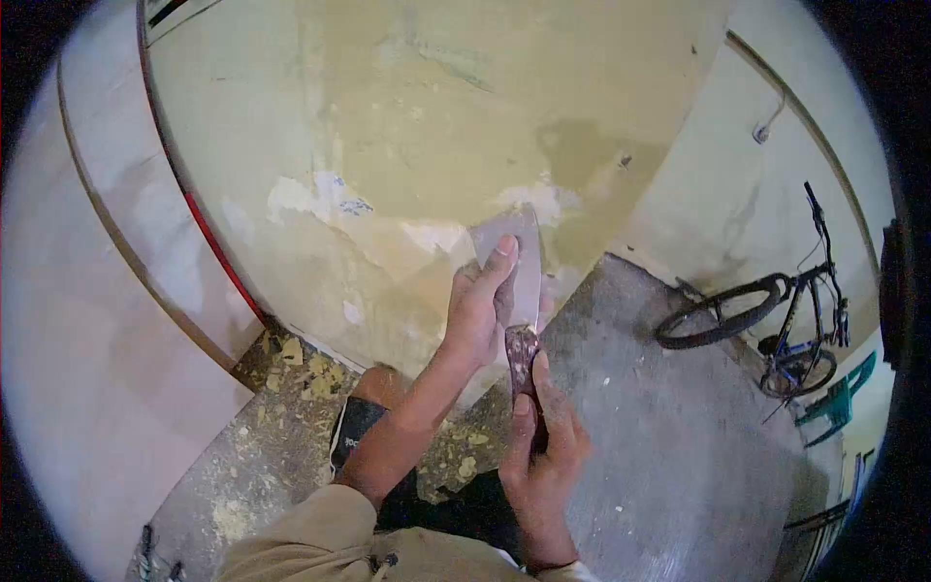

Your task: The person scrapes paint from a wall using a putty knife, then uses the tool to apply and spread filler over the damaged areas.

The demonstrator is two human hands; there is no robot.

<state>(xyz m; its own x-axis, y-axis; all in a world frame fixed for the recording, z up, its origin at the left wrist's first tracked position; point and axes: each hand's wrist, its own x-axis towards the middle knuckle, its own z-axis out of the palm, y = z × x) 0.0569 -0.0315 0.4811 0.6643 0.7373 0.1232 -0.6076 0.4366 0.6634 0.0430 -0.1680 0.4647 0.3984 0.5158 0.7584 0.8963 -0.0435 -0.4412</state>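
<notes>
A putty knife (pixel 525 281) with a broad grey metal blade and a dark, paint-spotted handle is held up before the wall. My right hand (pixel 548 441) wraps round its handle, thumb and forefinger along the grip. On the blade lies the thumb of my left hand (pixel 480 306), whose other fingers are mostly hidden behind the metal, so I grip the blade from the left. The blade's wide edge points up toward the yellowish wall (pixel 388 145). Its paint is peeled in places, with white bare patches (pixel 305 197) left of the blade and behind its tip.
Paint flakes (pixel 320 378) litter the floor along the wall's foot and around my legs. A bicycle (pixel 795 301) leans at the right wall, with a green plastic chair (pixel 839 403) below it. A pale panel with a red edge (pixel 218 247) stands at left.
</notes>
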